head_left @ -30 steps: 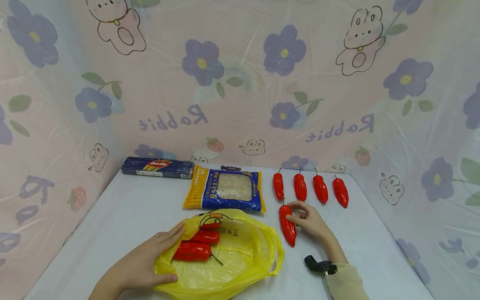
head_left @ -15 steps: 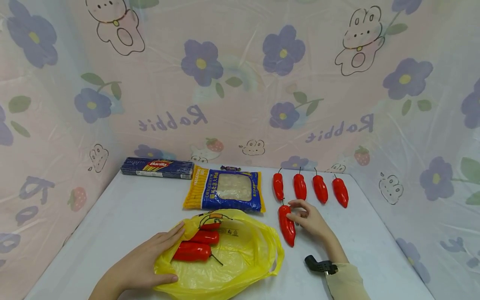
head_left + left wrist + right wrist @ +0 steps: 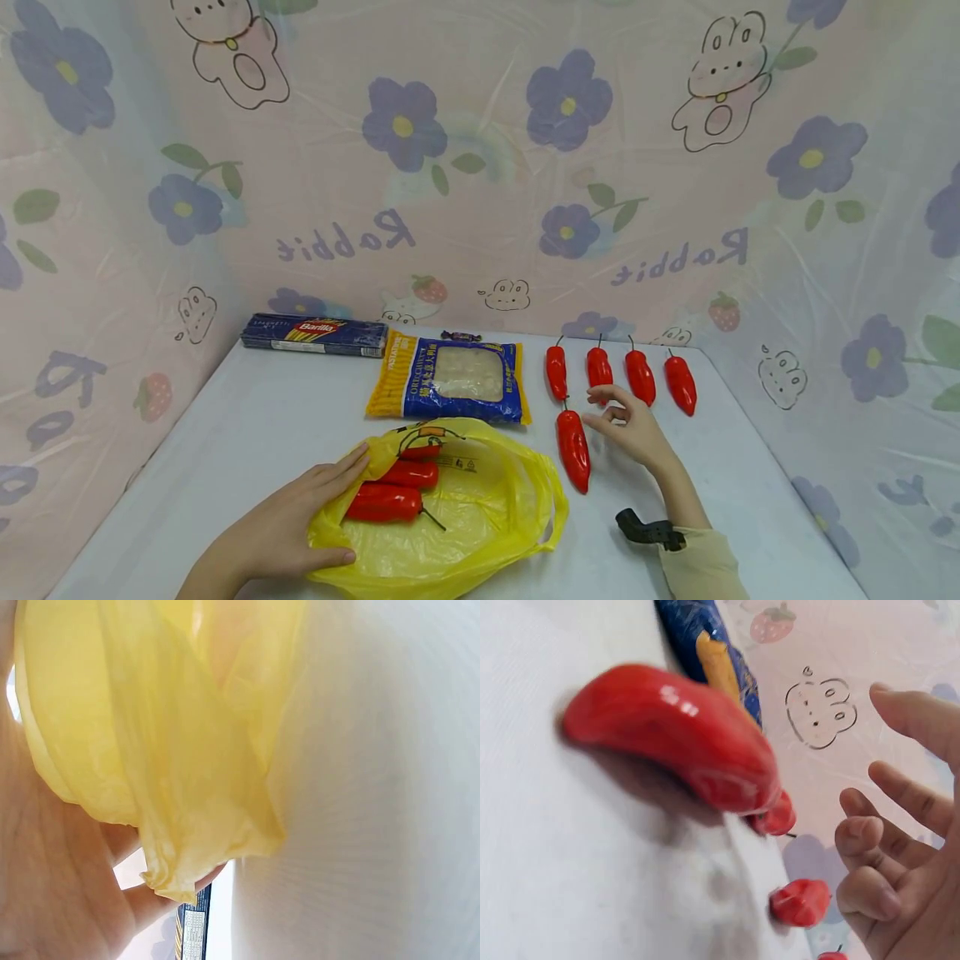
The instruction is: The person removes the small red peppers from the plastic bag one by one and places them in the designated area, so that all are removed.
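My left hand (image 3: 294, 521) lies on the left rim of a yellow plastic bag (image 3: 480, 508), fingers on top and thumb pinching the plastic below; the left wrist view shows the bag (image 3: 165, 735) bunched against that hand (image 3: 52, 885). Three red peppers (image 3: 390, 500) lie inside the bag. My right hand (image 3: 624, 422) hovers with relaxed, spread fingers just right of a lone red pepper (image 3: 573, 450) that lies on the white table (image 3: 247, 417). In the right wrist view that pepper (image 3: 675, 742) rests apart from the fingers (image 3: 885, 847).
Several red peppers (image 3: 641, 377) lie in a row behind the right hand. A blue and yellow pasta packet (image 3: 450, 379) lies behind the bag, with a blue Barilla box (image 3: 315, 334) and a small candy (image 3: 461, 336) along the back curtain wall.
My right hand has let go of the lone pepper and lifted back and to the right, fingers spreading. The pepper stays on the table. The left hand and bag have not moved.
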The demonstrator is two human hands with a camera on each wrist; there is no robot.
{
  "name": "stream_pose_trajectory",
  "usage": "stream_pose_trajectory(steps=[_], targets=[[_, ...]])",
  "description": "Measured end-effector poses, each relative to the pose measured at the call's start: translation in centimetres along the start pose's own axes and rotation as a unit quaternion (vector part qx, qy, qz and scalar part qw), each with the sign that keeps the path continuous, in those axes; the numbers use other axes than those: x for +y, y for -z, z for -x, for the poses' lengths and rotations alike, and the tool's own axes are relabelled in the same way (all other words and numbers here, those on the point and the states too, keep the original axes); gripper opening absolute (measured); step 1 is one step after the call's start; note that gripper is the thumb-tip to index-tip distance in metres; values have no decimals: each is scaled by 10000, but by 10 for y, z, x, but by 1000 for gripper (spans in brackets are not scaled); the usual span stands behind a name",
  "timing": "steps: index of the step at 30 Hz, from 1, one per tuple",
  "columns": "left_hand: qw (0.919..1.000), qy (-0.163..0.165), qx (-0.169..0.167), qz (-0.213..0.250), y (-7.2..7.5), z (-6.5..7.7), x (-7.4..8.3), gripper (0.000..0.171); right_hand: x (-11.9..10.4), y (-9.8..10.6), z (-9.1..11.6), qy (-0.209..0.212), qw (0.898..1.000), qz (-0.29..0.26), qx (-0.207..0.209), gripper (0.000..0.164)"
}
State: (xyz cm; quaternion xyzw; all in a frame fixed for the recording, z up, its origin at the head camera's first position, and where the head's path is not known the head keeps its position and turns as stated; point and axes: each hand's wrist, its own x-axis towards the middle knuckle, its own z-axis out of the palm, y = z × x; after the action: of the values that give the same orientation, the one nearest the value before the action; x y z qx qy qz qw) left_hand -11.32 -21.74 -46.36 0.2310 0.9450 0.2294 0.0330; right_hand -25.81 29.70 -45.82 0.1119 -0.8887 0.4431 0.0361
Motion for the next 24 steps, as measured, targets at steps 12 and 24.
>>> stream_pose_trajectory(steps=[12,24], targets=[[10000,-2,-32,15,-1,-1,-2,105,-40,5,7,717,9966,-358,194,45],[10000,-5,-19,51,-3,-1,-4,104,-90,-7,20,1189,9920,-416,22,39]])
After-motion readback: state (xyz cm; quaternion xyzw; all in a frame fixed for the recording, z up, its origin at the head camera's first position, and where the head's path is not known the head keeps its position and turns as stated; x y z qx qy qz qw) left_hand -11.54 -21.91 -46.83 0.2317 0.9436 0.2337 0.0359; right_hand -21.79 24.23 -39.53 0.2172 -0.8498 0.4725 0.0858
